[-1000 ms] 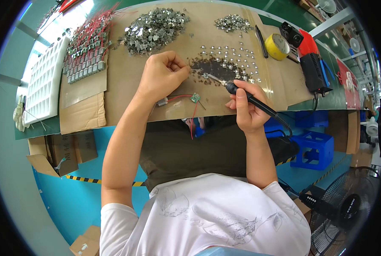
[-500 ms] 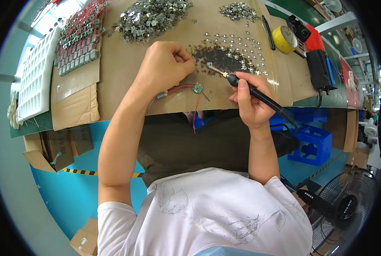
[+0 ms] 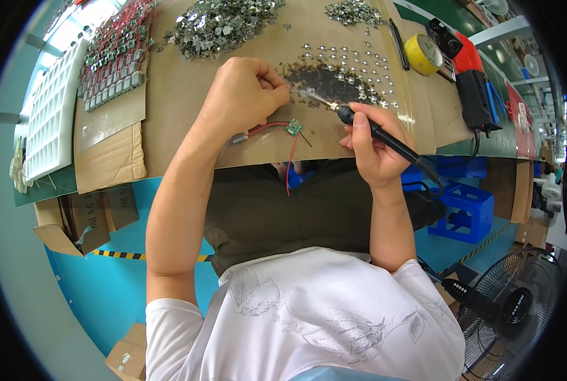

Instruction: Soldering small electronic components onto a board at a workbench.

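Observation:
My right hand (image 3: 380, 149) grips the black handle of a soldering iron (image 3: 394, 146) like a pen, its metal tip pointing left over the dark scorched patch (image 3: 324, 86). My left hand (image 3: 246, 92) is closed in a pinch just left of the tip; what its fingers hold, if anything, is hidden. A faint whitish haze hangs around the tip. Below the hands, a small green circuit board (image 3: 294, 127) lies near the table edge, with a red wire hanging over it. Red and dark wires run from the board to a small grey cylindrical part (image 3: 239, 138) beside my left wrist.
Rows of small metal pieces (image 3: 359, 60) stand beyond the iron. Heaps of metal tabs (image 3: 223, 28) lie at the back. Wired assemblies (image 3: 115, 70) and a white gridded tray (image 3: 56, 108) are at left; yellow tape (image 3: 423, 54) and a black box (image 3: 479, 101) at right.
The iron's tip has shifted slightly left and up, and a whitish haze now shows around it. My left hand has stayed nearly in place, still pinched.

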`<state>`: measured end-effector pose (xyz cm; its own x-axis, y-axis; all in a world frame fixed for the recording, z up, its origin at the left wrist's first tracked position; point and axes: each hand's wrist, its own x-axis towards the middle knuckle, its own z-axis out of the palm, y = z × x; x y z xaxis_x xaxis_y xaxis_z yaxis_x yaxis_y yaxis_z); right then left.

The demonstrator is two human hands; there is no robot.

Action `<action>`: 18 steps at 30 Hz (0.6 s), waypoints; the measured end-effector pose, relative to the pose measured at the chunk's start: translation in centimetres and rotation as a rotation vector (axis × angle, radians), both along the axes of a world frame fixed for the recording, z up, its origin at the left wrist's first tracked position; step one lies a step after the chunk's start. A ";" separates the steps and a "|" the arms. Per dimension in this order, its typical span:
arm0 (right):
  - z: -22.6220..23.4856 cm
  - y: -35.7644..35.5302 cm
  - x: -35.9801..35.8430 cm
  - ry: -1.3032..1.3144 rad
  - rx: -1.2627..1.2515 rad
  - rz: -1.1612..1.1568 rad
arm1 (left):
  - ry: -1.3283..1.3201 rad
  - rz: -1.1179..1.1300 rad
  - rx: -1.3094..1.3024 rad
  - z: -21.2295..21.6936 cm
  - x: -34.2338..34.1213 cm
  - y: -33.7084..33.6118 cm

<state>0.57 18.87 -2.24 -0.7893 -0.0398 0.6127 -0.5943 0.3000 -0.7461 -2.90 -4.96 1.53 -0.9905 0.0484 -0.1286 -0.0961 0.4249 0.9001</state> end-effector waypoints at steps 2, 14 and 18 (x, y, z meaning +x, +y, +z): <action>-0.1 0.0 -0.1 0.036 0.034 -0.001 | -0.012 0.005 -0.007 0.1 0.0 0.0; -0.1 0.0 -0.3 0.063 0.031 0.010 | -0.026 -0.035 0.004 0.2 0.0 0.0; 0.0 0.0 -0.2 0.060 0.022 0.010 | -0.034 -0.041 -0.006 0.5 0.0 0.1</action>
